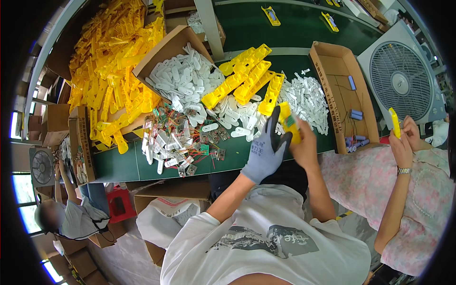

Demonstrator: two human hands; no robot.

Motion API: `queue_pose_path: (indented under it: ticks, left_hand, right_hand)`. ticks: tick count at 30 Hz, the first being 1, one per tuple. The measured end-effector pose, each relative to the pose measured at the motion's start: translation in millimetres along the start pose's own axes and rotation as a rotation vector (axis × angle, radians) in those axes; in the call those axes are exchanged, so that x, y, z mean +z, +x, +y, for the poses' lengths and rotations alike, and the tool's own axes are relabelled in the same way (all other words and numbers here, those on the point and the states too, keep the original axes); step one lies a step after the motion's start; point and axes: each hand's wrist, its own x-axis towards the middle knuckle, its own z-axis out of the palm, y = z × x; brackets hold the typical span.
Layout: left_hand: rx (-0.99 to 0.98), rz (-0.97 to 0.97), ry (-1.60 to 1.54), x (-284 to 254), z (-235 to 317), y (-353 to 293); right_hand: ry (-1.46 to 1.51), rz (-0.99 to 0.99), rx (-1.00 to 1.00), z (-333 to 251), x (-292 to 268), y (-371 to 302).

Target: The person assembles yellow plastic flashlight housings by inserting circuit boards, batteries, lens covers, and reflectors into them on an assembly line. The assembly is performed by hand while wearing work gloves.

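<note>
In front of my chest, a yellow plastic housing [294, 132] with a small green circuit board in it is held up. My right hand [304, 146], bare, grips it from the right side. My left hand [264, 155] wears a grey-blue glove with dark fingertips; its forefinger and thumb are against the housing's left side. Just beyond, yellow housings [243, 78] lie stacked on heaps of white plastic strips [187, 71]. Green circuit boards [205, 149] with red wires and white parts lie tangled to the left of my gloved hand. Small white pieces [304, 102] are piled behind my right hand.
A huge heap of yellow housings [114, 61] fills the far left. At right, a cardboard tray [338, 90] holds blue cylindrical cells, beside a grey box fan [401, 71]. A co-worker's hands [403, 142] hold a yellow part. Housings lie on the green surface [304, 28] beyond.
</note>
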Motion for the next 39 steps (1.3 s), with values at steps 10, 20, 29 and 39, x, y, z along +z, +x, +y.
queue_pose_path:
  ticks: [10,20,29,39]
  left_hand:
    - [0.004,0.183,1.049,4.4,-54.2,83.4]
    - [0.319,0.451,0.772,-30.2,-45.0,49.4]
    - [0.510,0.329,0.473,-64.0,-43.8,-44.8]
    - [0.320,0.400,0.698,-47.4,-80.0,7.8]
  right_hand:
    - [-0.816,0.242,-0.109,49.8,-45.6,115.0]
    - [-0.625,0.299,-0.276,32.4,-37.0,94.9]
    - [0.323,-0.195,0.056,2.5,-11.0,8.9]
    - [-1.059,0.142,0.072,25.1,-42.7,123.9]
